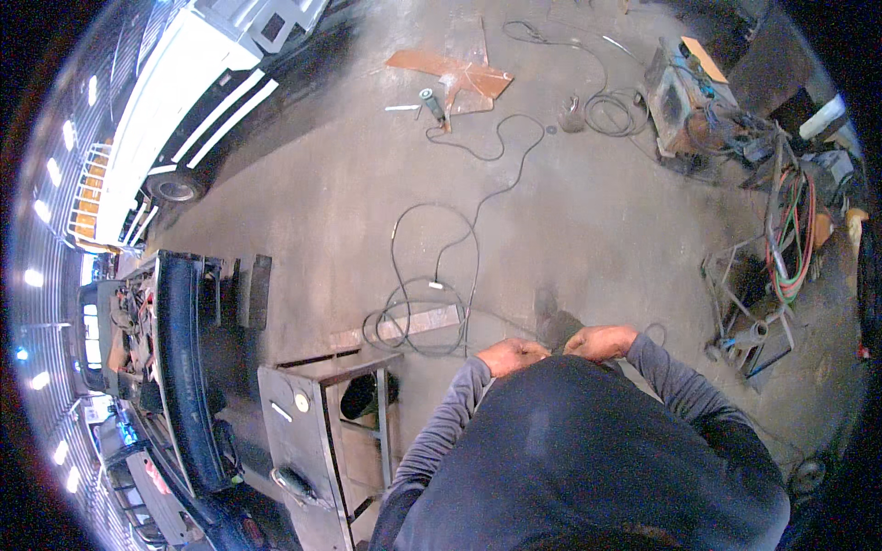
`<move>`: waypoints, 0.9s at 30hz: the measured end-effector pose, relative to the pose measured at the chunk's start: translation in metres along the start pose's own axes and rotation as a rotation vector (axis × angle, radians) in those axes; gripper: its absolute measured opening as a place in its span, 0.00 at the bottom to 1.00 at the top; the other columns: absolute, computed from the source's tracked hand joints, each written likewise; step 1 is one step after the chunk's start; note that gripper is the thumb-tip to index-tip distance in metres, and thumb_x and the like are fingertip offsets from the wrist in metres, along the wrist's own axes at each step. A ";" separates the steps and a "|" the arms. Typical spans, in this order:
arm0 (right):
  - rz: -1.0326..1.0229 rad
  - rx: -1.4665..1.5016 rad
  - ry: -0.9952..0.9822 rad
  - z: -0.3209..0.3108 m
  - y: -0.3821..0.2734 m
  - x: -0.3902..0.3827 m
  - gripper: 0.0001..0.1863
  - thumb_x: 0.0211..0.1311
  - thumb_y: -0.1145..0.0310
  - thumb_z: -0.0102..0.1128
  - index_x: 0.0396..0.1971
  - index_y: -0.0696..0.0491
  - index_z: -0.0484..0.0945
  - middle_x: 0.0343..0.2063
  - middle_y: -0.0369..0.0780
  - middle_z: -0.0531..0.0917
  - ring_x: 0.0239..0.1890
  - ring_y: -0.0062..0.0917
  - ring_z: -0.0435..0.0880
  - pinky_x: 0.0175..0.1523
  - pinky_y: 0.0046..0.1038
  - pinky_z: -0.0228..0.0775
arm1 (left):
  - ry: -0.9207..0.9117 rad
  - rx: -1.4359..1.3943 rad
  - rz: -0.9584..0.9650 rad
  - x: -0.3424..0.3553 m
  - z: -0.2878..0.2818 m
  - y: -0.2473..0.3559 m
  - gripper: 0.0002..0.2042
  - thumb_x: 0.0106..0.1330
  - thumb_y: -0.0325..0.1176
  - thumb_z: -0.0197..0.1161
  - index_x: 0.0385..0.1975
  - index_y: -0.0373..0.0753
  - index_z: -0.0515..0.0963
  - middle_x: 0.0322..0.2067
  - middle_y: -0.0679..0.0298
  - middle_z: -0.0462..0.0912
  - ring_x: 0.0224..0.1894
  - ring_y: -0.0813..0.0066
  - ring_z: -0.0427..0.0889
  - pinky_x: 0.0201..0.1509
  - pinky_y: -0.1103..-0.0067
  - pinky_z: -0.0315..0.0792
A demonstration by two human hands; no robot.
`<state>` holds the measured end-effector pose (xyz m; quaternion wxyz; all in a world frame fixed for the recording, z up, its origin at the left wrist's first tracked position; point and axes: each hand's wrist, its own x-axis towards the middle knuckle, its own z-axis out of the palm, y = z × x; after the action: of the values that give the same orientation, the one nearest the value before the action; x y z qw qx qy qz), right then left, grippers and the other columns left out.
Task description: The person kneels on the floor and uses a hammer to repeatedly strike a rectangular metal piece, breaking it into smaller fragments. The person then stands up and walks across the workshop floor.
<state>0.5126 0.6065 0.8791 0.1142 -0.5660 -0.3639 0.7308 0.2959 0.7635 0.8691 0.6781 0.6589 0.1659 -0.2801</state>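
My left hand (513,356) and my right hand (602,342) are close together in front of my body, at the edge of my dark shirt (570,441). The fingers of both are curled inward and closed, with their tips almost meeting. Whatever lies between them is too small or too hidden to make out. Just beyond my hands a dark shoe (554,321) shows on the concrete floor.
A metal work table (312,432) stands to my left. Black cable (478,239) loops over the floor ahead, near brown sheet pieces (459,73) and an angle grinder (430,103). A metal stand (749,321) and hoses (795,234) are on the right; vehicles (184,101) are on the left.
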 end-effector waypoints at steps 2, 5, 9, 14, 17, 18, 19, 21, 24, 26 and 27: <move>0.030 0.159 0.009 -0.028 -0.004 -0.002 0.17 0.65 0.59 0.64 0.44 0.57 0.84 0.36 0.37 0.85 0.38 0.23 0.81 0.44 0.29 0.74 | -0.047 0.064 -0.062 0.016 -0.024 0.030 0.18 0.74 0.44 0.57 0.54 0.40 0.81 0.50 0.60 0.86 0.52 0.70 0.81 0.60 0.73 0.72; 0.056 0.259 0.051 -0.064 -0.015 -0.006 0.17 0.64 0.59 0.65 0.42 0.57 0.85 0.36 0.37 0.85 0.36 0.22 0.81 0.43 0.29 0.74 | -0.035 0.190 0.037 0.045 -0.052 0.058 0.19 0.74 0.46 0.55 0.54 0.40 0.81 0.50 0.60 0.85 0.52 0.70 0.81 0.60 0.73 0.71; 0.003 0.158 0.236 -0.097 -0.010 -0.007 0.17 0.64 0.58 0.64 0.43 0.56 0.84 0.39 0.38 0.86 0.38 0.23 0.82 0.45 0.29 0.74 | -0.133 0.154 0.144 0.093 -0.084 0.067 0.20 0.74 0.48 0.54 0.53 0.41 0.81 0.51 0.58 0.85 0.53 0.67 0.82 0.60 0.72 0.71; -0.148 0.058 0.436 -0.122 -0.017 -0.014 0.16 0.67 0.57 0.58 0.40 0.55 0.84 0.37 0.39 0.87 0.39 0.26 0.83 0.47 0.32 0.75 | -0.174 0.268 0.107 0.132 -0.124 0.106 0.17 0.74 0.43 0.55 0.51 0.38 0.82 0.49 0.63 0.86 0.51 0.72 0.81 0.60 0.73 0.72; -0.103 0.150 0.457 -0.139 0.000 0.006 0.16 0.67 0.58 0.57 0.40 0.57 0.83 0.38 0.43 0.87 0.39 0.29 0.84 0.47 0.34 0.75 | -0.204 0.328 0.118 0.162 -0.150 0.101 0.17 0.75 0.44 0.55 0.51 0.38 0.82 0.48 0.63 0.87 0.50 0.72 0.82 0.58 0.73 0.73; -0.150 0.102 0.485 -0.147 0.003 0.010 0.16 0.67 0.58 0.56 0.40 0.57 0.82 0.38 0.44 0.87 0.39 0.30 0.84 0.47 0.35 0.75 | -0.240 0.329 0.142 0.168 -0.161 0.107 0.17 0.75 0.43 0.56 0.50 0.38 0.83 0.47 0.62 0.87 0.50 0.72 0.82 0.57 0.73 0.73; -0.194 0.052 0.513 -0.154 0.006 0.015 0.16 0.67 0.59 0.56 0.40 0.57 0.82 0.38 0.44 0.87 0.39 0.32 0.84 0.47 0.35 0.75 | -0.238 0.332 0.135 0.171 -0.174 0.112 0.16 0.74 0.43 0.56 0.49 0.38 0.83 0.46 0.63 0.87 0.49 0.73 0.82 0.56 0.73 0.74; -0.182 -0.005 0.547 -0.175 0.003 0.028 0.16 0.68 0.59 0.55 0.40 0.57 0.82 0.39 0.45 0.87 0.39 0.33 0.85 0.47 0.36 0.75 | -0.250 0.329 0.105 0.178 -0.202 0.123 0.16 0.74 0.42 0.57 0.48 0.38 0.83 0.44 0.63 0.87 0.48 0.74 0.82 0.55 0.74 0.74; -0.254 -0.180 0.618 -0.208 -0.003 0.055 0.17 0.70 0.60 0.52 0.41 0.58 0.81 0.38 0.45 0.87 0.39 0.36 0.84 0.47 0.37 0.75 | -0.267 0.270 0.062 0.200 -0.245 0.139 0.14 0.73 0.41 0.58 0.47 0.37 0.84 0.40 0.66 0.88 0.43 0.78 0.82 0.52 0.77 0.75; -0.423 -0.262 0.628 -0.237 -0.006 0.063 0.17 0.71 0.60 0.51 0.43 0.58 0.81 0.39 0.45 0.86 0.39 0.37 0.85 0.48 0.37 0.75 | -0.283 0.299 0.069 0.207 -0.273 0.165 0.14 0.73 0.40 0.59 0.46 0.37 0.84 0.40 0.67 0.88 0.43 0.78 0.82 0.51 0.77 0.75; -0.513 -0.301 0.618 -0.249 -0.025 0.061 0.17 0.71 0.60 0.51 0.44 0.58 0.81 0.39 0.45 0.86 0.39 0.38 0.85 0.48 0.37 0.75 | -0.288 0.299 0.037 0.207 -0.289 0.177 0.14 0.73 0.39 0.59 0.47 0.37 0.84 0.40 0.66 0.88 0.43 0.78 0.82 0.51 0.77 0.75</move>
<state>0.7129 0.7602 0.8269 0.3120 -0.6598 -0.5444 0.4134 0.6065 1.0108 0.8653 0.5947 0.7081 0.0116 -0.3805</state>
